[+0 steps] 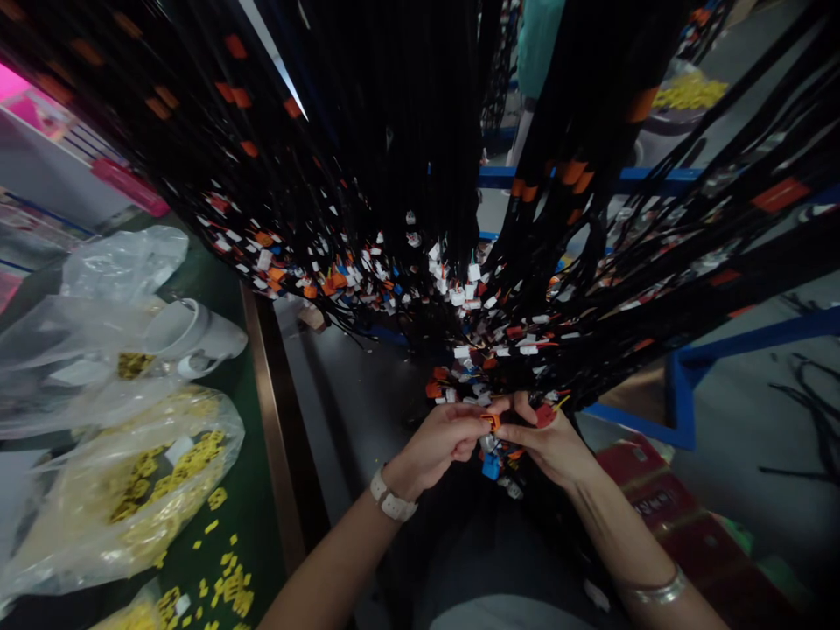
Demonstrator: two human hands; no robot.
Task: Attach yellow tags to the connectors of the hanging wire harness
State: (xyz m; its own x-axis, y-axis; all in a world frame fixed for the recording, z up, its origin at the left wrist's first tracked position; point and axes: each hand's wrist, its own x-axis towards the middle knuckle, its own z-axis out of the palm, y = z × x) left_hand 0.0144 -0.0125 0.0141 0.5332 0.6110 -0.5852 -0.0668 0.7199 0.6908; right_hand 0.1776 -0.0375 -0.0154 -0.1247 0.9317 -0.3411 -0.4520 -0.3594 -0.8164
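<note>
Both hands meet low in the centre of the head view, in front of hanging black cable bundles (407,105). My left hand (441,448), with a white band at the wrist, is closed, its thumb and fingertips at a small orange connector (491,423). My right hand (548,437) closes on the same orange connector from the other side. A red connector (544,415) lies against the right hand's fingers. Just below the hands hangs a blue connector (491,465), and many white connectors (473,272) cluster above them.
On the green table (259,490) at left are an open plastic bag (216,411) of yellow pieces, loose yellow pieces and a white cup (197,328). A blue frame (686,394) and red packages (662,499) stand at right. A person in teal (539,44) is behind the cables.
</note>
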